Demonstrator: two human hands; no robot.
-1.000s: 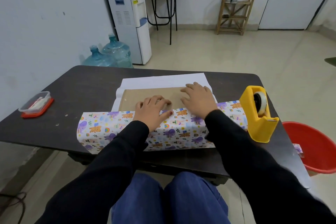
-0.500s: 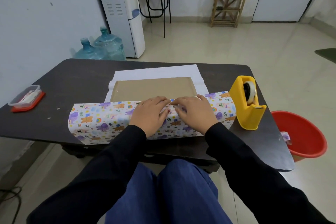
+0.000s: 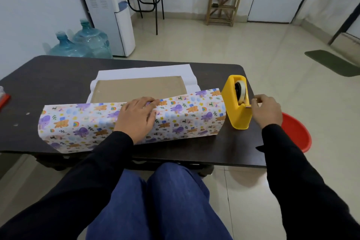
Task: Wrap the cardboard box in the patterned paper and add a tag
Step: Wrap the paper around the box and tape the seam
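Head view.

Grip, left hand point(image 3: 136, 118): palm down, fingers straight and together, lying flat on the patterned paper point(image 3: 185, 117). It grips nothing and only presses the folded flap down. Fingertips reach the flap's far edge. The wrist is level, and the black sleeve comes in from the lower left.

Grip, right hand point(image 3: 267, 111): fingers curled, with thumb and forefinger brought close together at the cutter end of the yellow tape dispenser point(image 3: 236, 115). I cannot tell whether they have the tape end between them. The back of the hand faces up and right, and the forearm runs in from the lower right.

Cardboard box point(image 3: 138, 88): flat on the dark table point(image 3: 58, 76), lying on the paper's white side. Its near part is covered by the patterned flap, its far part is bare brown. The white margin of the paper shows beyond the box and at both its sides.

The flap is a long band across the near table, curved over at its near edge. Its right end lies just beside the dispenser.

The dispenser is upright, right of the box, with its tape roll point(image 3: 240, 91) visible in the slot.

Rest: red basin point(image 3: 296, 134) on the floor past the table's right edge. Two blue water bottles point(image 3: 81, 45) and a white water dispenser point(image 3: 109, 6) stand at the far left wall. A wooden rack point(image 3: 224, 0) stands at the back wall.
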